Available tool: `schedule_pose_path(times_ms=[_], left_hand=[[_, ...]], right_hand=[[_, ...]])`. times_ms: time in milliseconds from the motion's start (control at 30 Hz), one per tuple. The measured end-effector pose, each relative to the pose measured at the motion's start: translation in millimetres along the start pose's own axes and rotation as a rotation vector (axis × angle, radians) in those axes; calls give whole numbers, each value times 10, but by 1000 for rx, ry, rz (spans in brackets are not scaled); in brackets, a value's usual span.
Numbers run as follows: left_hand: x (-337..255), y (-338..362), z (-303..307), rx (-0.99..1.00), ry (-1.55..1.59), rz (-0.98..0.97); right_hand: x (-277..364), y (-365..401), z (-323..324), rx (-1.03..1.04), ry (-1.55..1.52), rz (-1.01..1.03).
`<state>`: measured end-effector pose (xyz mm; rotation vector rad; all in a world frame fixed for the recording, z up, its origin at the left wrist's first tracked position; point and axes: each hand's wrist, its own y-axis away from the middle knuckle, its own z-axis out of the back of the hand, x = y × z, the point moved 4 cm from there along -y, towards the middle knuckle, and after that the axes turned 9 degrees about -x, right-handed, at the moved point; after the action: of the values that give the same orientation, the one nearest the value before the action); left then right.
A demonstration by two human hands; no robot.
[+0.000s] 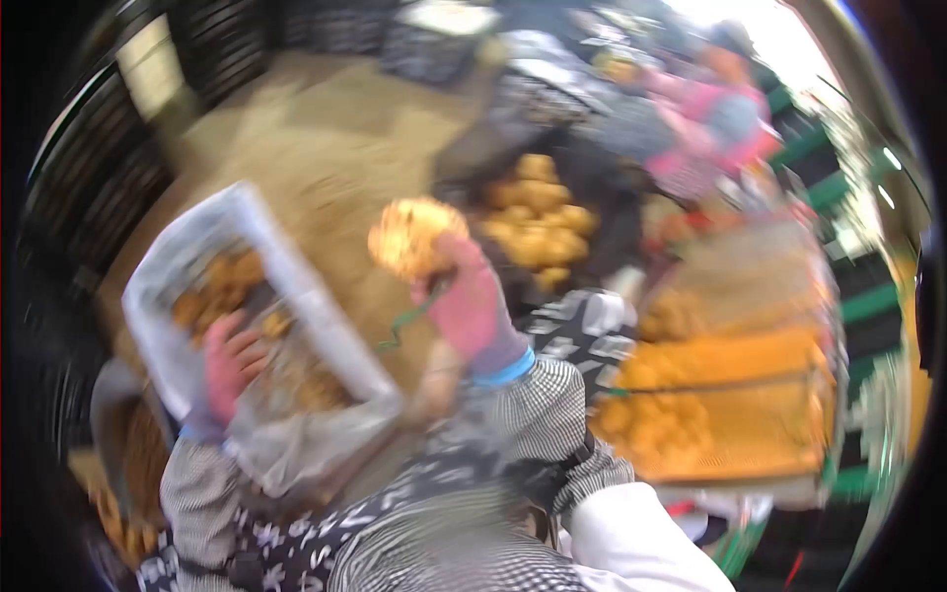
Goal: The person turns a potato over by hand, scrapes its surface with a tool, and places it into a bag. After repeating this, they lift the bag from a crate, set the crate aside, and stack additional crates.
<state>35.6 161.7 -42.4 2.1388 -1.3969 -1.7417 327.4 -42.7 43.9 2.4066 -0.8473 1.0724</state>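
My right hand point(473, 301), in a pink glove with a blue cuff, is closed on a round, lumpy orange-yellow fruit point(414, 239), its exact kind blurred. A thin green strand point(400, 326) dangles below that hand. My left hand point(235, 360), gloved in pink too, reaches into a crate point(330, 321) lined with white plastic. Its fingers are somewhat apart, and nothing shows in them. Brownish-orange fruits point(222, 286) lie in the far part of the crate, close to the left fingertips.
A heap of yellow-orange fruits point(538, 222) sits on dark material ahead. To the right are orange mesh bags point(760, 395) of fruit. Another person in pink point(710, 123) is at the upper right. Dark stacked crates point(99, 168) stand at the left.
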Motion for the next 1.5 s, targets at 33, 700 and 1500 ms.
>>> schedule_pose_path(times_ms=[33, 700, 1500], left_hand=[[79, -104, 193, 6, -17, -114], [855, -388, 403, -369, -630, 84], [-151, -142, -658, 101, 453, 100]], right_hand=[[599, 106, -44, 79, -135, 347], [1225, -411, 181, -135, 629, 452], [-271, -54, -631, 340, 1143, 257]])
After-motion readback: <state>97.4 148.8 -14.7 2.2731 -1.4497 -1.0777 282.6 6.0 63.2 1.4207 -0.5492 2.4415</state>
